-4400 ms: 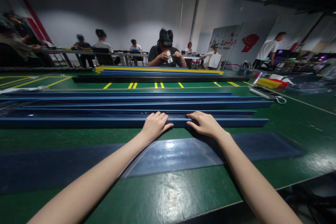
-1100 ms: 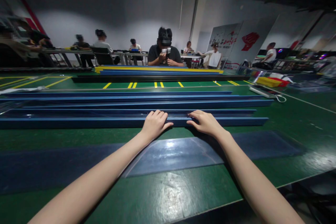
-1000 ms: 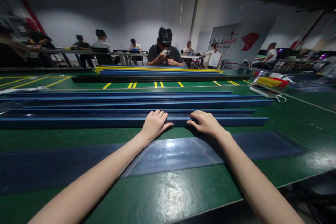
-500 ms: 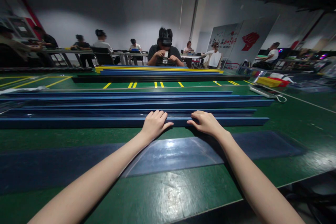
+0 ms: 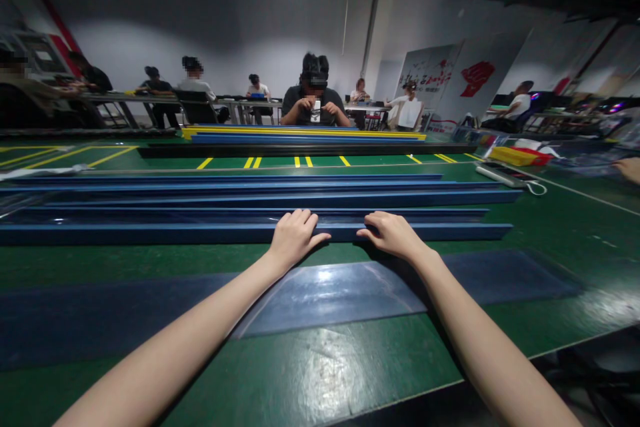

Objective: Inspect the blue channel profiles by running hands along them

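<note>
A long blue channel strip (image 5: 150, 235) lies across the table in front of me. My left hand (image 5: 294, 237) is curled over its upper edge, thumb against the near face. To the right, my right hand (image 5: 389, 233) grips the same strip, fingers folded over the top and thumb pointing inward. A short gap separates the two hands. The fingertips on the strip's far side are partly hidden. Nearer to me, under my forearms, a bluish see-through plastic sheet (image 5: 330, 297) lies flat.
More blue strips (image 5: 280, 199) lie parallel just beyond. Farther off are a black strip (image 5: 310, 150) and a yellow strip (image 5: 300, 132) on the green table (image 5: 310, 373). A power bank (image 5: 503, 175) and a yellow tray (image 5: 513, 156) sit right. A person (image 5: 313, 97) sits opposite.
My hands and the strip show no visible movement. Another person's hand has come into view at the right edge, and the person opposite has shifted their hands slightly.
</note>
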Tool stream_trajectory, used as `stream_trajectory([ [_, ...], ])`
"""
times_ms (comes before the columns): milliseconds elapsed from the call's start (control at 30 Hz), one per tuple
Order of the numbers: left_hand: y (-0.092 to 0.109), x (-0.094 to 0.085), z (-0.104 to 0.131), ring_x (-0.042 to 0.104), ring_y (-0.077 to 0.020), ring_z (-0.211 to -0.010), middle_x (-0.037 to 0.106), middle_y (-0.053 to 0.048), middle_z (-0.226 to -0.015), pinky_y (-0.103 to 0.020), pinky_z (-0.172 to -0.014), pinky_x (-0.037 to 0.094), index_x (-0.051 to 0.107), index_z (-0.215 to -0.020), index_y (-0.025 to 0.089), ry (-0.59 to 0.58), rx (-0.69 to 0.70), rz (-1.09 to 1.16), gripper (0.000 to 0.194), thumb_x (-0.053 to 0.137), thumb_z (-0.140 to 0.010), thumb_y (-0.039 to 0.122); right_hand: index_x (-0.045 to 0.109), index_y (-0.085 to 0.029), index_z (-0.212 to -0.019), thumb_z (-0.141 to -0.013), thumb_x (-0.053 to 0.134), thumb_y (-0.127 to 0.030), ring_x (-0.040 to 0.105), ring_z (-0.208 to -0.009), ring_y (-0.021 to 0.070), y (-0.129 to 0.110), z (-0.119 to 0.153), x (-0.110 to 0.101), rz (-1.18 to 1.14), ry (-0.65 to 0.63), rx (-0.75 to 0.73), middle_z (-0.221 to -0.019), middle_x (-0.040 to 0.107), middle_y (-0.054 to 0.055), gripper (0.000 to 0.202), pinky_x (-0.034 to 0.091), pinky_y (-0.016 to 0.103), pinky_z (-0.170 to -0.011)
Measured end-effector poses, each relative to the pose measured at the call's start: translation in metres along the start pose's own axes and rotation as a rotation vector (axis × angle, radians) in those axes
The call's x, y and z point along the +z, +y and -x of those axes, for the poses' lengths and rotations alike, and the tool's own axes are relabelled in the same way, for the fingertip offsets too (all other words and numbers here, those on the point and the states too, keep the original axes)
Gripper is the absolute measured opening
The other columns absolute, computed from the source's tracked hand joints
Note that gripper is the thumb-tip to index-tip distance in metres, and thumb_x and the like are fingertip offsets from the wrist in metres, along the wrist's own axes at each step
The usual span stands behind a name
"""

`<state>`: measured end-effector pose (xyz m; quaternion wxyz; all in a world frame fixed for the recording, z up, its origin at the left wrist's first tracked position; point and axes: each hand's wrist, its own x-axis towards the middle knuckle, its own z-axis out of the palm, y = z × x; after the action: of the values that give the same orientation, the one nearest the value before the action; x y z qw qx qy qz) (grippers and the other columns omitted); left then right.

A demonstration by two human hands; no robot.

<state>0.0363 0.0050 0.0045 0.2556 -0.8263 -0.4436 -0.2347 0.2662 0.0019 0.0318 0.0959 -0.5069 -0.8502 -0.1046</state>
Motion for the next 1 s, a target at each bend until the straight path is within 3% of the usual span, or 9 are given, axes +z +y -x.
stream_trajectory([
  [500, -0.001, 0.004, 0.001, 0.052, -0.0187, -0.072, 0.059, -0.006, -0.074, -0.030, -0.061, 0.029, 0.054, -0.073, 0.017, -0.015, 0.010, 0.027, 0.041, 0.039, -0.081, 0.054, 0.057, -0.019, -0.086, -0.084, 0.040, -0.039, 0.055, -0.082, 0.0169, -0.007, -0.001, 0.000, -0.033, -0.025, -0.009, -0.089, 0.062, 0.007, 0.026, 0.033, 0.024, -0.064],
  [800, 0.000, 0.005, 0.001, 0.052, -0.0180, -0.071, 0.059, -0.005, -0.073, -0.030, -0.059, 0.028, 0.055, -0.073, 0.016, -0.010, 0.013, 0.028, 0.041, 0.040, -0.081, 0.053, 0.056, -0.018, -0.081, -0.086, 0.041, -0.038, 0.052, -0.078, 0.0152, -0.020, -0.006, 0.010, -0.005, 0.136, -0.086, -0.083, 0.059, 0.006, 0.025, 0.032, 0.023, -0.061],
  [1000, -0.001, 0.002, 0.000, 0.053, -0.0176, -0.071, 0.059, -0.005, -0.073, -0.029, -0.060, 0.029, 0.055, -0.075, 0.017, -0.027, 0.018, 0.019, 0.040, 0.040, -0.081, 0.053, 0.058, -0.017, -0.074, -0.086, 0.042, -0.036, 0.051, -0.072, 0.0146, -0.017, -0.008, 0.010, 0.033, 0.149, -0.090, -0.076, 0.059, 0.006, 0.027, 0.029, 0.024, -0.057],
])
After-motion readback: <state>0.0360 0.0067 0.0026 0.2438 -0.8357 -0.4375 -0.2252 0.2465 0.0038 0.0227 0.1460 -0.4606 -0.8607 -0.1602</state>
